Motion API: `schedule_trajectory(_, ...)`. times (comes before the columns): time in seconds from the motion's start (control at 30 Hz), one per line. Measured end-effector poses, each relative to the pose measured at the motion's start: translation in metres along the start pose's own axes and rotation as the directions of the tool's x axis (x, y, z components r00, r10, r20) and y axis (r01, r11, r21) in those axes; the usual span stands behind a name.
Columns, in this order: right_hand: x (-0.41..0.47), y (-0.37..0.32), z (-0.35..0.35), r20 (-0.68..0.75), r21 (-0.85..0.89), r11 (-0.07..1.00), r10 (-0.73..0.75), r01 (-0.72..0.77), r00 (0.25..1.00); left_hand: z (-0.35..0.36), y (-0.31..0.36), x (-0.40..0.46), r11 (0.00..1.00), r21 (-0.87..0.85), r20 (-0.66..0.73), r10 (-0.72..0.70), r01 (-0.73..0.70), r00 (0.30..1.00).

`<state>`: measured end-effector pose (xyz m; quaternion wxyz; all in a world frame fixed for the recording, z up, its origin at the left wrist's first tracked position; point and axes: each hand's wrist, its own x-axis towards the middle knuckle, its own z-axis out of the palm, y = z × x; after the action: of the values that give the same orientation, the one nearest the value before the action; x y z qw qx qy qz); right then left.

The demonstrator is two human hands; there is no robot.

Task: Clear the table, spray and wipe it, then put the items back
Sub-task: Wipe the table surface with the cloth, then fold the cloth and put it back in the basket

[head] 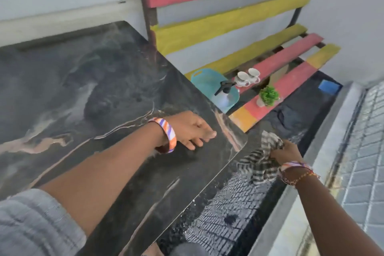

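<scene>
Two hands work at a dark marble-patterned table (pixel 87 81), its top bare and streaked with pale smears that look like damp. Beside its far corner stands a slatted bench (pixel 276 64) in red and yellow, which carries what was cleared off: a teal tray (pixel 204 81), a spray bottle (pixel 225 89), a small potted plant (pixel 268 96) and two white cups (pixel 248 78) set close together. The left hand (pixel 192 129) lies flat on the table near its right edge, fingers straight and pressed to the surface (a striped bangle on the wrist). The right hand (pixel 285 155) is off the table, past its corner and lower down, fingers bunched tight round a striped cloth (pixel 259 164) that hangs in loose folds.

The wiping looks done or nearly so, with the return of the items still to come. The risks from here are modest: a damp, glossy top may let cups slide when set down; the plant stands near the bench's front edge, where a reaching arm could knock it off; and the trailing cloth could snag the bottle's trigger or sweep a cup.
</scene>
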<state>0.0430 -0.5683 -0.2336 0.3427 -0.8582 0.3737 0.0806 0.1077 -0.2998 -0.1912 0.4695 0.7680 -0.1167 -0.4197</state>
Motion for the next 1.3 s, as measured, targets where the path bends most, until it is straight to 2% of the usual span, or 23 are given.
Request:
schedule_trajectory(0.07, -0.001, -0.004, -0.014, 0.027, 0.008, 0.997, -0.071, 0.071, 0.997, 0.013, 0.017, 0.020, 0.988, -0.153, 0.063, 0.007, 0.003, 0.998)
schedule_trajectory(0.2, 0.001, -0.026, -0.039, 0.003, 0.090, 0.936, -0.341, 0.339, 0.940, 0.041, 0.047, 0.057, 0.910, -0.414, 0.082, 0.005, 0.029, 0.997)
schedule_trajectory(0.3, 0.000, -0.045, -0.054, 0.015, -0.118, 0.800, -0.591, 0.588, 0.806, 0.062, 0.070, 0.088, 0.849, -0.526, 0.087, -0.005, 0.050, 0.996)
schedule_trajectory(0.37, -0.001, -0.054, -0.058, 0.133, -0.246, 0.643, -0.719, 0.726, 0.682, 0.070, 0.087, 0.107, 0.767, -0.641, 0.035, -0.010, 0.031, 0.999)
schedule_trajectory(0.43, 0.012, -0.052, -0.063, 0.247, -0.158, 0.506, -0.811, 0.848, 0.530, 0.073, 0.103, 0.129, 0.725, -0.689, -0.092, -0.075, -0.009, 0.993)
schedule_trajectory(0.47, 0.025, -0.047, -0.067, 0.272, -0.035, 0.509, -0.823, 0.860, 0.499, 0.073, 0.111, 0.138, 0.729, -0.684, -0.150, -0.092, -0.036, 0.984)
schedule_trajectory(0.5, 0.039, -0.042, -0.073, 0.269, 0.126, 0.550, -0.820, 0.825, 0.506, 0.073, 0.119, 0.148, 0.738, -0.673, -0.184, -0.094, -0.055, 0.978)
schedule_trajectory(0.57, 0.074, -0.029, -0.082, 0.171, 0.468, 0.650, -0.731, 0.599, 0.660, 0.074, 0.133, 0.169, 0.756, -0.649, -0.218, -0.077, -0.086, 0.973)
schedule_trajectory(0.63, 0.116, -0.016, -0.087, 0.099, 0.635, 0.687, -0.527, 0.354, 0.844, 0.073, 0.147, 0.189, 0.734, -0.674, -0.198, -0.073, -0.082, 0.977)
schedule_trajectory(0.67, 0.137, -0.013, -0.090, 0.170, 0.657, 0.722, -0.421, 0.216, 0.891, 0.073, 0.155, 0.199, 0.694, -0.717, -0.164, -0.075, -0.067, 0.984)
schedule_trajectory(0.7, 0.153, -0.012, -0.088, 0.315, 0.660, 0.750, -0.335, 0.049, 0.888, 0.073, 0.159, 0.206, 0.661, -0.748, -0.128, -0.067, -0.053, 0.989)
schedule_trajectory(0.77, 0.180, -0.013, -0.087, 0.583, 0.646, 0.735, -0.302, -0.205, 0.754, 0.071, 0.166, 0.222, 0.671, -0.739, -0.168, -0.084, -0.069, 0.982)
schedule_trajectory(0.8, 0.191, -0.016, -0.088, 0.636, 0.653, 0.714, -0.336, -0.253, 0.695, 0.064, 0.168, 0.229, 0.713, -0.694, -0.246, -0.113, -0.093, 0.963)
schedule_trajectory(0.87, 0.214, -0.026, -0.088, 0.622, 0.712, 0.660, -0.432, -0.241, 0.654, 0.048, 0.173, 0.236, 0.814, -0.570, -0.321, -0.091, -0.115, 0.943)
schedule_trajectory(0.97, 0.238, -0.054, -0.086, 0.597, 0.753, 0.622, -0.507, -0.215, 0.622, 0.015, 0.178, 0.236, 0.983, -0.185, -0.394, -0.090, 0.017, 0.915)
schedule_trajectory(1.03, 0.249, -0.075, -0.082, 0.586, 0.781, 0.579, -0.547, -0.236, 0.598, -0.010, 0.176, 0.234, 0.995, 0.051, -0.521, -0.043, 0.081, 0.853)
schedule_trajectory(1.1, 0.259, -0.099, -0.074, 0.584, 0.802, 0.513, -0.562, -0.306, 0.586, -0.033, 0.175, 0.231, 0.981, 0.175, -0.582, 0.031, 0.088, 0.813)
schedule_trajectory(1.13, 0.264, -0.110, -0.067, 0.595, 0.796, 0.496, -0.533, -0.348, 0.601, -0.044, 0.175, 0.230, 0.987, 0.149, -0.586, 0.034, 0.066, 0.810)
schedule_trajectory(1.23, 0.279, -0.142, -0.041, 0.674, 0.728, 0.517, -0.423, -0.450, 0.605, -0.068, 0.174, 0.232, 0.992, -0.070, -0.539, 0.053, -0.107, 0.840)
schedule_trajectory(1.3, 0.285, -0.167, -0.022, 0.747, 0.654, 0.577, -0.389, -0.489, 0.539, -0.085, 0.171, 0.242, 0.968, -0.168, -0.506, 0.078, -0.187, 0.859)
